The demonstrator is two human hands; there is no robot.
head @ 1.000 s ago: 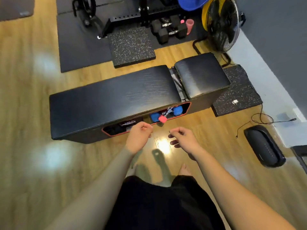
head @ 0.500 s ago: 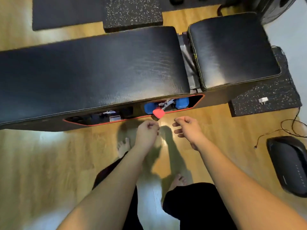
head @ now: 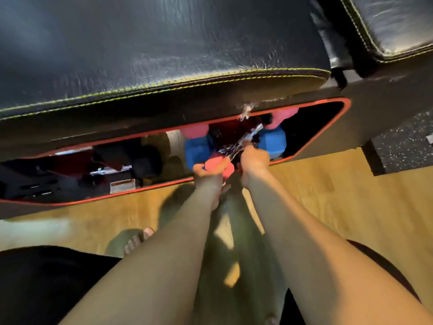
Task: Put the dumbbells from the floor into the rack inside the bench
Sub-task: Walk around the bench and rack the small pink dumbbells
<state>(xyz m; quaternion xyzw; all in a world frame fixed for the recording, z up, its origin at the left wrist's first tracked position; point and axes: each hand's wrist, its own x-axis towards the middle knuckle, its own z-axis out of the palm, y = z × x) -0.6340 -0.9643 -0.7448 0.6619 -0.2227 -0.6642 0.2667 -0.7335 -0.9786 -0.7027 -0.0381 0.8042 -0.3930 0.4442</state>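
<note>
A red dumbbell (head: 216, 163) lies slanted in the red-rimmed opening (head: 337, 127) of the black bench (head: 164, 55). Its near head pokes out over the lower rim. My left hand (head: 206, 175) grips that red head. My right hand (head: 254, 160) holds the dumbbell's chrome handle (head: 246, 137), which runs up and to the right into the bench. A blue dumbbell sits behind it, with one head (head: 196, 146) on the left and one head (head: 271, 143) on the right. Pink heads (head: 194, 131) show above the blue ones.
Black dumbbells (head: 143, 160) and a chrome bar (head: 110, 170) fill the left part of the opening, by a small clear label holder (head: 123, 185). Wooden floor (head: 328, 195) lies in front of the bench, a speckled mat (head: 403, 146) at right. My foot (head: 138, 240) stands below.
I have bent down much closer to the bench. Both hands moved forward from the floor side to the opening and took hold of the red dumbbell.
</note>
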